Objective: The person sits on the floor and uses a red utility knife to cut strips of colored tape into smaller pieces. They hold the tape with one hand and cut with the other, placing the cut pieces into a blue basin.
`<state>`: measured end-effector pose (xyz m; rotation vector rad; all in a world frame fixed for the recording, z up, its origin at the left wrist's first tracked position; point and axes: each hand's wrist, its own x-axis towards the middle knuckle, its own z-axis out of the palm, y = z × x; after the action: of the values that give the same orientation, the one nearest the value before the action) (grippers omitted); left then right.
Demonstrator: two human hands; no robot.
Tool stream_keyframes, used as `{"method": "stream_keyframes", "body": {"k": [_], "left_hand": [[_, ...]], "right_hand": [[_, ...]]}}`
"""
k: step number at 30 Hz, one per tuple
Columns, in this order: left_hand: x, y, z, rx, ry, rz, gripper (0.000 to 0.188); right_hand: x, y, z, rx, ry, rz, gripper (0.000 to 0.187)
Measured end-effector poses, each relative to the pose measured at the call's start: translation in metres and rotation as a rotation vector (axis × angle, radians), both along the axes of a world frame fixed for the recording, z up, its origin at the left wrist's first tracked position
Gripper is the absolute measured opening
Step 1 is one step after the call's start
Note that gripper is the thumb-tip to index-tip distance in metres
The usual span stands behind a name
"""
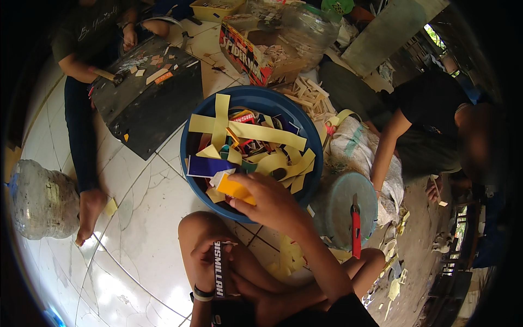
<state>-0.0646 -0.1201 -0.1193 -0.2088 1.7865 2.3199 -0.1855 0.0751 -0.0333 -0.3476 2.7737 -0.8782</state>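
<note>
My right hand (267, 203) is over the near edge of a round blue basin (310, 122), its fingers closed on an orange-and-white piece of card (234, 188). Pale yellow strips (267, 133) lie crossed in the basin on top of many small coloured pieces. Beside my right fingers is a dark blue card piece (208, 167). Down by my knee, my left hand (205, 255) is closed around a black strip with white lettering (219, 272). Whether that strip is card or cloth I cannot tell.
Right of the basin, a red-handled cutter (356, 231) lies on a bluish bucket (340, 201). Behind stand a printed carton (245, 52) and wood offcuts (310, 95). A black board (155, 103) and large plastic bottle (43, 199) are left. Two people sit on either side.
</note>
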Motion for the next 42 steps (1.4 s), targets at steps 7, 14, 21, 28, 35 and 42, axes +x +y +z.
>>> {"method": "stream_keyframes", "body": {"k": [7, 14, 21, 28, 35, 42], "left_hand": [[0.0, 0.001, -0.002, 0.036, 0.023, 0.006, 0.014], [0.0, 0.004, -0.001, 0.046, 0.027, 0.028, 0.013], [-0.002, 0.004, 0.003, 0.001, 0.036, 0.018, 0.013], [-0.004, 0.01, 0.012, -0.127, 0.017, 0.03, 0.008], [-0.004, 0.007, 0.013, -0.098, -0.002, 0.026, 0.009], [-0.003, 0.007, 0.004, -0.023, -0.045, 0.032, 0.013]], "right_hand": [[-0.062, 0.076, -0.006, -0.171, 0.02, -0.411, 0.031], [-0.1, 0.103, -0.074, 0.762, 0.064, -0.198, 0.08], [-0.068, 0.054, -0.086, 0.202, -0.042, -0.283, 0.068], [-0.015, -0.016, -0.076, -0.232, 0.122, -0.125, 0.034], [-0.029, -0.015, -0.039, -0.3, 0.372, -0.176, 0.041], [-0.011, -0.027, -0.02, 0.02, 0.275, 0.212, 0.071]]}}
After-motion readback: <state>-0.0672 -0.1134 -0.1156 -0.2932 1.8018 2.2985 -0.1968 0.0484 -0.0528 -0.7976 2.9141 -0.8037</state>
